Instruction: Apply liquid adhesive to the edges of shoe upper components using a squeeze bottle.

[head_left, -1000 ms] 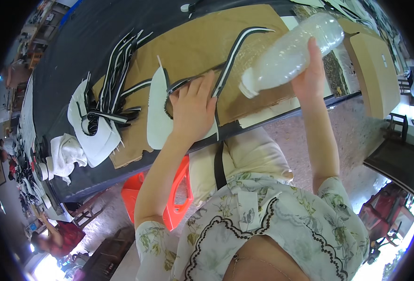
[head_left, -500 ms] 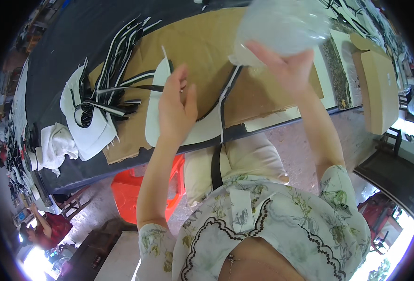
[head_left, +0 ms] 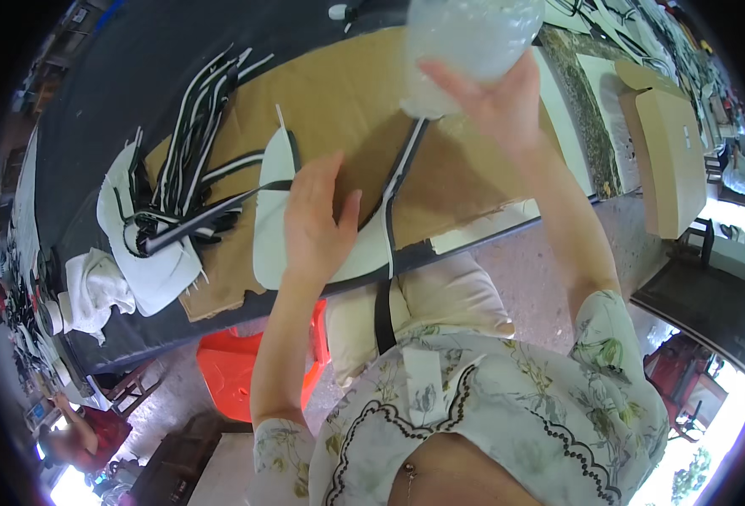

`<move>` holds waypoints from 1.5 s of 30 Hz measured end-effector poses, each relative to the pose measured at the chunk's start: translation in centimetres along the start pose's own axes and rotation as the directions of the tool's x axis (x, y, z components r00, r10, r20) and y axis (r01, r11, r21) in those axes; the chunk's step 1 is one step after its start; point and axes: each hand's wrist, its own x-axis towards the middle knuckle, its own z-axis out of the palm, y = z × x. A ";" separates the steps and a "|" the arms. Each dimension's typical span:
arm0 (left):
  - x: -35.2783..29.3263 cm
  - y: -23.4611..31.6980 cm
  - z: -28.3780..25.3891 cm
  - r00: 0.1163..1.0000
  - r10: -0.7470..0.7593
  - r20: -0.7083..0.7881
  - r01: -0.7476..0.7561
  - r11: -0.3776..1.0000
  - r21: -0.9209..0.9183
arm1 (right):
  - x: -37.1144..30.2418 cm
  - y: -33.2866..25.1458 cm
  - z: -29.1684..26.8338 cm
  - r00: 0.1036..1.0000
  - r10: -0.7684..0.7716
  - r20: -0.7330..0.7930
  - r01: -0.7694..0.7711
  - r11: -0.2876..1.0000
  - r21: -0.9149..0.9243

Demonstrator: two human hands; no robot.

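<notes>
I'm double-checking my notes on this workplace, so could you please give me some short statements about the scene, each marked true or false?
1. The right hand holds a translucent bottle. True.
2. The left hand holds a second bottle. False: the left hand holds no bottle; it is over a white curved piece.
3. A bundle of black-and-white strips lies to the left of the left hand. True.
4. The white cloth is at the right end of the table. False: the white cloth lies on the left side of the table.
5. The red plastic stool stands on the tabletop. False: the red plastic stool is below the tabletop.
</notes>
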 end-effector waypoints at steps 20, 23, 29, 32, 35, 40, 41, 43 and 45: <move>1.0 0.2 0.3 0.997 -0.066 0.027 0.066 0.998 -0.002 | 4.4 1.5 -2.2 0.972 0.077 -0.223 -0.039 0.985 0.171; 1.0 -0.1 0.3 0.998 -0.068 0.015 0.069 0.997 -0.030 | 5.3 1.0 -3.1 0.953 0.050 -0.298 -0.025 0.996 0.088; 1.2 0.2 0.1 0.997 -0.076 0.007 0.076 0.995 -0.060 | 3.3 2.1 -1.3 0.942 -0.300 -0.150 0.296 0.954 -0.047; 1.1 0.1 0.3 0.998 -0.058 0.008 0.059 0.996 -0.069 | 4.3 3.7 -2.0 0.944 -0.279 -0.176 0.267 0.959 -0.091; 0.9 0.1 0.3 0.998 -0.056 0.008 0.056 0.998 -0.025 | 5.3 3.7 -4.3 0.952 -0.077 -0.296 0.055 0.995 -0.079; 1.1 0.1 0.4 0.997 -0.078 -0.020 0.076 0.995 -0.068 | 5.8 4.8 -7.1 0.911 -0.129 -0.391 -0.026 0.930 -0.367; 1.3 0.4 0.6 0.997 -0.073 -0.022 0.071 0.995 -0.076 | 6.1 6.0 -6.7 0.887 -0.282 -0.365 0.351 0.926 0.137; 1.2 0.5 0.5 0.993 -0.115 -0.004 0.114 0.988 -0.101 | 6.0 5.3 -5.3 0.904 -0.179 -0.389 0.375 0.770 0.516; 0.9 0.3 0.2 0.994 -0.108 -0.001 0.107 0.990 -0.092 | 5.4 1.7 -2.7 0.907 -0.085 -0.413 0.192 0.955 0.225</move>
